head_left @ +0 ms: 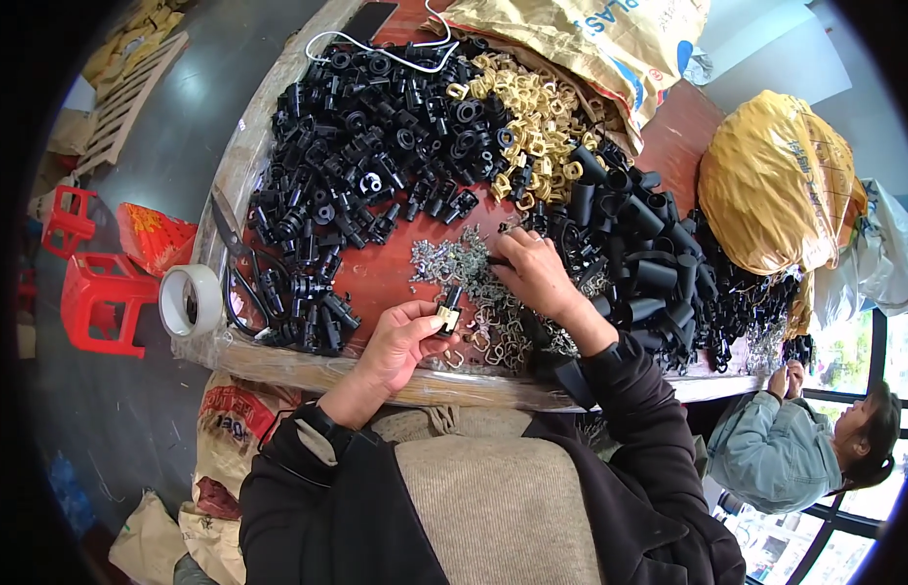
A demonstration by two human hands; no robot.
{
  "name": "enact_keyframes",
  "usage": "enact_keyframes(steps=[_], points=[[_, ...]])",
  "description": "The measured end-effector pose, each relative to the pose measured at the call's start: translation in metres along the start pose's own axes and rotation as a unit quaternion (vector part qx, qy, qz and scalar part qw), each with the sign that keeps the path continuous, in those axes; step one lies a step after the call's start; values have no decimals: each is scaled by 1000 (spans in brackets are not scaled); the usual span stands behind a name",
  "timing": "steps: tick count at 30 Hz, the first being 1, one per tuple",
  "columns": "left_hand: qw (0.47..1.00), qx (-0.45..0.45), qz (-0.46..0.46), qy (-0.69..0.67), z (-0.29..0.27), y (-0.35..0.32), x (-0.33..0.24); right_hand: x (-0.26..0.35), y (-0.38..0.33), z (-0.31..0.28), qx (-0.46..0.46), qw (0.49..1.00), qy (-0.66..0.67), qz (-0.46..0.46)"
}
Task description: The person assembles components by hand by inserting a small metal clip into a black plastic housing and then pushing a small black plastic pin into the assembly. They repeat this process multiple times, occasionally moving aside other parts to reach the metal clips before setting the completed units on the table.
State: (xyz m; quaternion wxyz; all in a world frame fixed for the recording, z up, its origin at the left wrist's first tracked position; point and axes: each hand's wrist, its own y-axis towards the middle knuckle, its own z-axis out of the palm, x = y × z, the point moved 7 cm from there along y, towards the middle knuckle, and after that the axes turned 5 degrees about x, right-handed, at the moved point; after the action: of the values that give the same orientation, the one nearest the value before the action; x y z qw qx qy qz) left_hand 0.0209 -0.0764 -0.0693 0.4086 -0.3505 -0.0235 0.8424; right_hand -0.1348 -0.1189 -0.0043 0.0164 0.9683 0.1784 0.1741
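Note:
Near the table's front edge, my left hand (400, 343) is closed on a small black plastic fitting (453, 295) with a pale yellow piece around it, held between thumb and fingers. To its right, my right hand (539, 278) reaches over a pile of small silvery screws (439, 261). The fingers there are bent and pressed together, and I cannot make out what is in them. Between my hands and the front edge lie loose metal clips (503, 336). Behind the screws spreads a large heap of black plastic fittings (366, 146), with yellow plastic nuts (542, 117) beside it.
Black tube pieces (649, 278) are heaped to my right. Scissors (226, 222) and a tape roll (190, 300) lie along the left edge. A white cable (376, 47) crosses the far side. Full yellow sacks (778, 185) stand at right, where another person (781, 448) works.

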Motion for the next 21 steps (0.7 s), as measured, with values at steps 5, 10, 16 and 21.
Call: enact_keyframes(steps=[5,10,16,21], points=[[1000,-5,20,-2,3,-2,0,-2,-20,-11,-26,986,159,44],[999,-11,30,10,8,-2,-2,-4,-39,-6,-5,915,387,114],[999,-9,36,18,25,2,-3,9,-53,-5,15,821,558,120],[999,22,11,27,45,11,-4,24,-53,-20,20,863,501,57]])
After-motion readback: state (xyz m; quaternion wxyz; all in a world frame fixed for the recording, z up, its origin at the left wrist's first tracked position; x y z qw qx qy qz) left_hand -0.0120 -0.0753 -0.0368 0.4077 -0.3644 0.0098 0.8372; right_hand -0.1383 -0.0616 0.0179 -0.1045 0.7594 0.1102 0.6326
